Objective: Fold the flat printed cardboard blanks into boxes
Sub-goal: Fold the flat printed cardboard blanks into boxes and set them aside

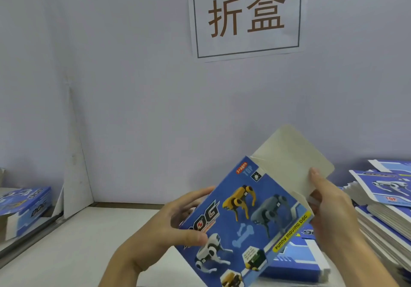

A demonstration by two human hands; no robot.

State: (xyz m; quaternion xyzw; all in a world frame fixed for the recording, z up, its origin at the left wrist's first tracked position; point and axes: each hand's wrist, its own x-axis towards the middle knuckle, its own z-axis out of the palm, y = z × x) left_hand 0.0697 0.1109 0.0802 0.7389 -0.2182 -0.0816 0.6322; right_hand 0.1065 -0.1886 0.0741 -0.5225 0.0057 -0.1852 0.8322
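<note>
- Your left hand (178,224) grips the blue printed box (244,226) by its left edge: the thumb lies across the printed front near the "DOG" lettering, and the fingers curl round behind the edge.
- The box is raised off the table (66,253), between your two hands, tilted so that its open end points up and away from you to the right.
- The front panel faces you, printed with yellow, grey and white robot dogs, pale bones and a yellow strip reading "FUNNY MOVING DOG".
- Your right hand (331,211) is at the box's upper right corner, fingers straight along the pale inside of the top flap (291,155), which stands open above the box mouth.
- Whether the right thumb pinches that flap from behind I cannot tell; only the fingertips show against it.
- Your hands are apart, one on each side of the box.
- Just right of your right hand lies a stack of flat blanks (389,202), blue print uppermost, fanned and uneven.
- Below the right hand and partly behind the held box, a folded blue box (295,264) lies on the table.
- Well to the left of your left hand, another finished box (24,208) sits at the table's far edge.
- Above both hands, on the wall, hangs a paper sign (245,16) with two large brown characters.
</note>
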